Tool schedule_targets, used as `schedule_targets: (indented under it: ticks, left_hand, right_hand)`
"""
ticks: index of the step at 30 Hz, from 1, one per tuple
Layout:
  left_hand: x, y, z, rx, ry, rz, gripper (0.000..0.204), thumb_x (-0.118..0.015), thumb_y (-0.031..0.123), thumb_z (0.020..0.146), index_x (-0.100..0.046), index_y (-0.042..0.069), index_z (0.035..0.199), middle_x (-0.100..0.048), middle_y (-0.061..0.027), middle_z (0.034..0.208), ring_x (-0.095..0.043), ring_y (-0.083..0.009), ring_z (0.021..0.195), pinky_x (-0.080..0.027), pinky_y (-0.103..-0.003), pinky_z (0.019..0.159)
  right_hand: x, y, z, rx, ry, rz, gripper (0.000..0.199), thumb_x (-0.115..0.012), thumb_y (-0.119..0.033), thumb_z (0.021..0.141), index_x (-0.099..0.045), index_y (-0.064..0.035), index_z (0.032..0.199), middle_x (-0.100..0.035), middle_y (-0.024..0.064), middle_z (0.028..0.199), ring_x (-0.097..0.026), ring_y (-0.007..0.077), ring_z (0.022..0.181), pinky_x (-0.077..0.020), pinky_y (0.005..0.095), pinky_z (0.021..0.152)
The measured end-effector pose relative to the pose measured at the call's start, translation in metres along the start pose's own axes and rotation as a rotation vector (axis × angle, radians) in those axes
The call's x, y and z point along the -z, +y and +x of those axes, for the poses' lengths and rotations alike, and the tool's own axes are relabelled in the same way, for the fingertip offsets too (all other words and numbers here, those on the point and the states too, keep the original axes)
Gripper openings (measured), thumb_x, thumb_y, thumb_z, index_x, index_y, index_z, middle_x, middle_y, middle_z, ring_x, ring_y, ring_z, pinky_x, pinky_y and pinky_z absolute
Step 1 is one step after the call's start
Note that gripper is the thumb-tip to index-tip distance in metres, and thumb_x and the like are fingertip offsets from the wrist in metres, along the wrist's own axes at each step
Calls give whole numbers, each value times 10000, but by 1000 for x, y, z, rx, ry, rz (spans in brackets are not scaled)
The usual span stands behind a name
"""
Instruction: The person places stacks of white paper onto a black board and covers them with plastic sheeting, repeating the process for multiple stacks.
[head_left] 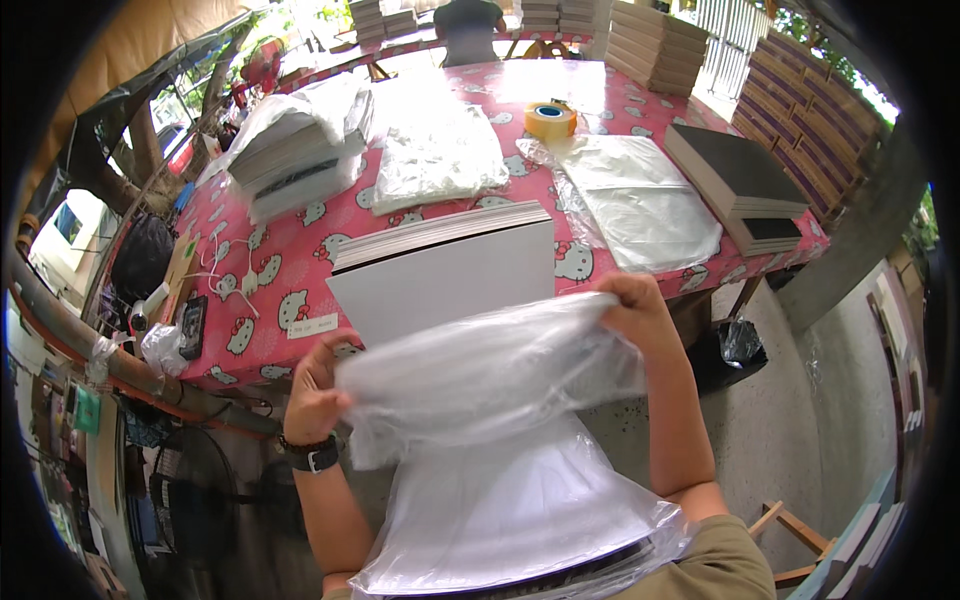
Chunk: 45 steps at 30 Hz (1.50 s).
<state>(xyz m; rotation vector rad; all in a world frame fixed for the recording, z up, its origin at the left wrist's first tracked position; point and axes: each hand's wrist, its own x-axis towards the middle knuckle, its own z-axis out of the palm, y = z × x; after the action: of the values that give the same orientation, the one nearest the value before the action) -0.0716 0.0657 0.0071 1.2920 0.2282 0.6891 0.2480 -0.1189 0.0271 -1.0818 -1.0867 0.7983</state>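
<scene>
A clear plastic bag (pixel 490 370) is stretched between my hands, slightly blurred. My left hand (pixel 316 390), with a dark watch and bracelet at the wrist, is closed on the bag's left edge. At its upper right corner, my right hand (pixel 634 305) pinches the plastic. Just beyond the bag, a thick stack of white sheets or boards (pixel 455 270) rests at the table's near edge, its lower part hidden by the plastic. Nearer my body, more white sheets in clear plastic (pixel 500 510) lie against me; what they rest on is hidden.
The table has a pink patterned cloth (pixel 265 300). On it are flat plastic bags (pixel 650 205), a roll of yellow tape (pixel 550 120), a dark-topped stack (pixel 735 170) and a plastic-wrapped stack (pixel 295 160). A person (pixel 470 30) is at the far end. Cartons (pixel 805 120) stand at right.
</scene>
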Motion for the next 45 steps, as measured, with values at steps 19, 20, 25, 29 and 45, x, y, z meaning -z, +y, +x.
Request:
schedule_targets:
  ticks: [19,20,25,29,45]
  left_hand:
    - [8,21,14,-109,489,-19,76,-510,5,763,-567,-4,812,-602,-96,851,-558,-127,796,-428,-244,730]
    - [8,17,11,-214,502,197,76,-512,9,766,-565,-1,819,-603,-95,856,-560,-127,793,-430,-246,727]
    - [7,23,-9,42,418,-10,157,-490,79,797,-561,-21,895,-595,-104,901,-567,-165,830,-440,-283,752]
    - [37,-23,-40,271,341,-256,245,-498,129,802,-542,-19,993,-587,-100,957,-561,-186,871,-441,-320,776]
    - [75,-269,-93,475,623,1284,308,-569,293,782,-543,-1,693,-508,-184,753,-473,-325,758,-364,-411,648]
  right_hand:
    - [-4,7,29,-435,35,256,177,-575,-46,772,-555,28,931,-572,41,739,-563,80,640,-471,203,574]
    - [-4,9,24,-418,41,223,265,-578,-23,758,-533,42,1012,-578,34,765,-563,80,675,-465,208,613]
    - [-11,21,0,-373,11,274,297,-561,-6,746,-523,46,1036,-577,27,812,-561,75,706,-457,208,621]
    - [-5,35,-23,-371,22,313,272,-577,-51,763,-533,14,1023,-575,15,800,-562,82,692,-451,216,605]
    - [18,294,-129,-492,466,-682,142,-581,-107,759,-568,-9,860,-548,55,643,-506,110,621,-405,252,572]
